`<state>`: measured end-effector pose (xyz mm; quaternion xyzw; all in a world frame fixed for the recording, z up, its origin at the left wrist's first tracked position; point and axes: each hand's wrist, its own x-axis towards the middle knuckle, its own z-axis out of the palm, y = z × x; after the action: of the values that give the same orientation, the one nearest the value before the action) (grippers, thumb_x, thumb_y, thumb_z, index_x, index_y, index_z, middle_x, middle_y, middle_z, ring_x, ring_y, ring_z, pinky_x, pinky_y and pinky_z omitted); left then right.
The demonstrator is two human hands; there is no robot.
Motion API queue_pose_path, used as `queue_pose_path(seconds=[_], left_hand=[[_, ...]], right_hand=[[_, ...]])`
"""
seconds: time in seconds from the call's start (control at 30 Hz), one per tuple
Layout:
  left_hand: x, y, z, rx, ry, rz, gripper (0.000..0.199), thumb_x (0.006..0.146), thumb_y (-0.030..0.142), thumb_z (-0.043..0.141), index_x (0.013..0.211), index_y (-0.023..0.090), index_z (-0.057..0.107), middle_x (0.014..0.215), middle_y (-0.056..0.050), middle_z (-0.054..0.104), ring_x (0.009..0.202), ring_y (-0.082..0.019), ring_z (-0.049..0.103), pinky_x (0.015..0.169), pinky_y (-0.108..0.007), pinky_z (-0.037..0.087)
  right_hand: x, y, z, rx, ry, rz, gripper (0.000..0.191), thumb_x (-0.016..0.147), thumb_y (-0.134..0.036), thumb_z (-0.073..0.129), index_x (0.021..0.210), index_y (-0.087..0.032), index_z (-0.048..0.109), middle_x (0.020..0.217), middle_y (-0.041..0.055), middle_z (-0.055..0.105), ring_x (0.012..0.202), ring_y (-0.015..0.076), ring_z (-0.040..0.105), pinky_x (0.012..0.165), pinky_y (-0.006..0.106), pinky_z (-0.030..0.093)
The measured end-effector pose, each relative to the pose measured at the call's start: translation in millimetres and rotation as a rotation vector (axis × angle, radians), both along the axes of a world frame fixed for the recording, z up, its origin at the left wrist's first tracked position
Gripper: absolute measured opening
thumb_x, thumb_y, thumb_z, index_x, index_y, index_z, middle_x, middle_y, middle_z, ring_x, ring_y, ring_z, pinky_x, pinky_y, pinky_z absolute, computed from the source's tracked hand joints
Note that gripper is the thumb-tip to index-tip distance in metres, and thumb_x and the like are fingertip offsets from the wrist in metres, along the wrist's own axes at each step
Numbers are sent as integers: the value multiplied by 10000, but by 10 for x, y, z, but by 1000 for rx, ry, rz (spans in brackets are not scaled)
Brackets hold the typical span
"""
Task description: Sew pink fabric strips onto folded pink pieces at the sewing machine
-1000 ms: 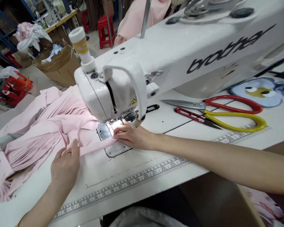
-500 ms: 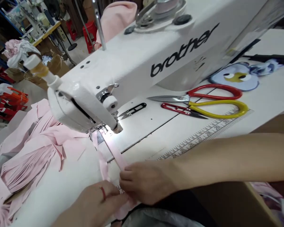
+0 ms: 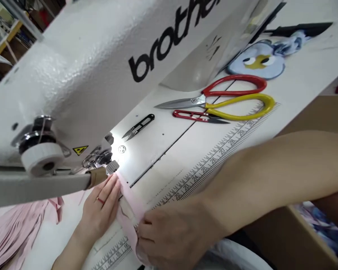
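Note:
A narrow pink fabric strip (image 3: 133, 200) runs from under the sewing machine (image 3: 81, 78) toward me and loops back beneath my hands. My left hand (image 3: 103, 206), with a red ring on one finger, lies flat with its fingers stretched out close to the needle area, fingertips on the strip. The machine's head hides the needle and presser foot. My right hand (image 3: 169, 232) is closed around the strip nearer to me, its knuckles upward. A lamp lights the machine bed just beyond my left fingertips.
Black thread snips (image 3: 139, 126) lie on the machine bed. Beyond my right forearm are large scissors (image 3: 197, 100) with red and yellow handles, red snips (image 3: 191, 115) and a blue plush face piece (image 3: 256, 62). A ruler scale (image 3: 211, 165) crosses the table. Pleated pink fabric (image 3: 17, 232) sits at left.
My left hand has left its place beside my right hand and moved forward to the needle area, its fingers straightening. My right hand keeps holding the strip. The view has come closer to the machine.

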<state>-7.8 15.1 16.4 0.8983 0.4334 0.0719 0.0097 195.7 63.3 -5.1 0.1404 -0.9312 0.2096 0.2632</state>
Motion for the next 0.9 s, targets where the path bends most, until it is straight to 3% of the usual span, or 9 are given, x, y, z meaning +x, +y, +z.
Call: queue_pose_path(seconds=[0.1,0.2,0.47,0.6,0.9], left_hand=[[106,-150,-60,-24,-40,163,455,855,151,499,1281,48,377,1177,-216,528,1168,-300,451,892,-449,474],[169,-234,-121,-51,-15,247,488,872,222,472,1304,41,334,1204,-232,504,1207,-331,397,925,-520,428],[91,-133,-128,-57,-90,244,397,849,232,477,1200,49,440,1179,-238,499,1142,-342,439,864,-495,463],[56,-77,-144,-73,-29,275,405,853,275,473,1175,31,458,1096,-233,538,1071,-349,480,816,-504,475],[69,-69,-143,-57,0,283,390,858,272,438,1180,54,461,1055,-204,567,1068,-334,485,825,-502,459]], right_hand=[[-14,-32,-31,-3,25,37,226,799,-163,446,686,-156,641,658,31,594,536,115,482,432,250,381],[-32,-40,-48,-1,34,36,255,794,-169,438,610,-183,614,680,28,602,532,123,471,456,268,390],[-90,78,-43,156,61,-15,204,812,-187,463,736,-179,652,817,42,619,701,177,539,591,316,413],[-122,94,-55,148,2,-30,125,774,-168,514,766,-143,637,806,59,609,706,190,537,576,311,394],[-161,185,-63,197,-36,-89,195,827,-100,425,836,-112,619,803,73,608,704,171,528,572,292,380]])
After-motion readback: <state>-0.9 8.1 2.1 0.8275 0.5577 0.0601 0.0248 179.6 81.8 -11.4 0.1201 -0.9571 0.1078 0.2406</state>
